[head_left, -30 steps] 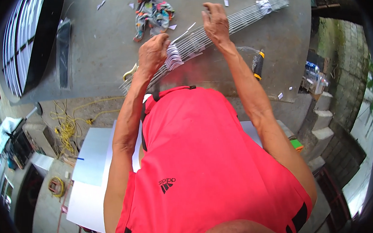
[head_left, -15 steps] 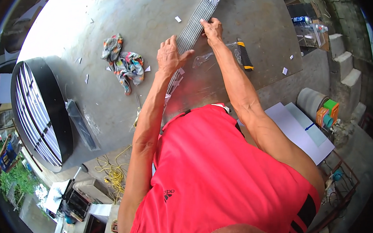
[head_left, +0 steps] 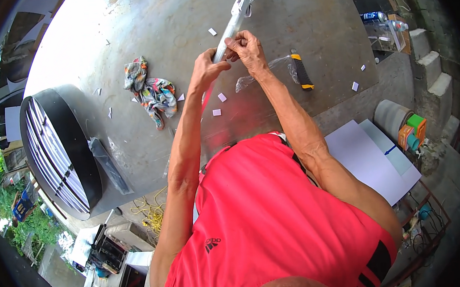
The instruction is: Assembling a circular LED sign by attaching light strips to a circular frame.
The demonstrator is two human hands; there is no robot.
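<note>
A long bundle of thin grey-white strips [head_left: 229, 35] runs away from me over the metal table, narrow and gathered together. White cord [head_left: 238, 7] is wound and knotted around it farther out, with loose ends sticking off to the right. My left hand [head_left: 209, 70] closes around the near part of the bundle, thumb pointing right. Just beyond it my right hand [head_left: 246, 50] pinches the bundle's right side between thumb and fingers. The near end is mostly hidden by my left hand and forearm. Two small white pieces [head_left: 222, 97] lie below my hands.
A black-and-yellow utility knife [head_left: 302, 72] lies right, beside crumpled clear plastic [head_left: 271, 68]. At left are a patterned cloth [head_left: 152, 93] and a black round frame with white strips inside [head_left: 62, 150]. White sheets [head_left: 367, 158] sit beyond the table's near right edge [head_left: 344, 98].
The strips, spread flat in a band before, are now gathered into a narrow bundle. My left hand has closed around them, and my right hand has come nearer to it.
</note>
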